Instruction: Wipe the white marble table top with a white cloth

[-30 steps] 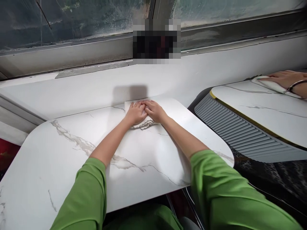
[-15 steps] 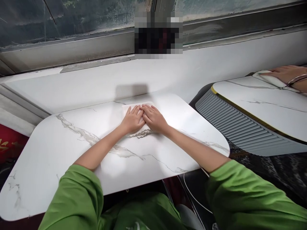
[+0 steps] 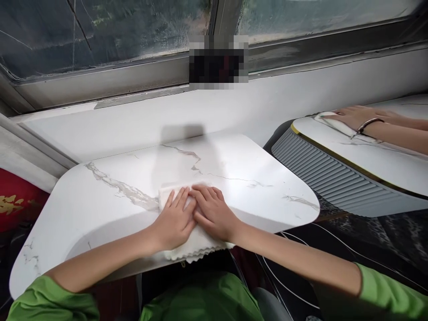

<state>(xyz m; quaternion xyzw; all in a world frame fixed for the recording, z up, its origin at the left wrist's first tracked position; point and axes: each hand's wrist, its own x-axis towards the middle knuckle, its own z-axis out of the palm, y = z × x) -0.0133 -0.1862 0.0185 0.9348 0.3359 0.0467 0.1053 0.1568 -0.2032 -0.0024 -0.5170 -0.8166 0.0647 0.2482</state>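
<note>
A white cloth (image 3: 197, 247) lies at the near edge of a white marble-patterned table (image 3: 240, 174), its scalloped hem hanging slightly over the edge. My left hand (image 3: 174, 220) and my right hand (image 3: 212, 213) lie flat on the cloth side by side, fingers stretched out and touching. Both arms wear green sleeves.
A white window ledge (image 3: 214, 111) and dirty window panes run along the far side. To the right stands a second marble table (image 3: 374, 156) with a ribbed grey side, where another person's hand (image 3: 354, 117) with a bracelet rests on a white cloth. Cables hang below the table's right.
Both hands have slid the cloth from the far middle of the table back toward me to the near edge. The other person's hand has moved left on the second table.
</note>
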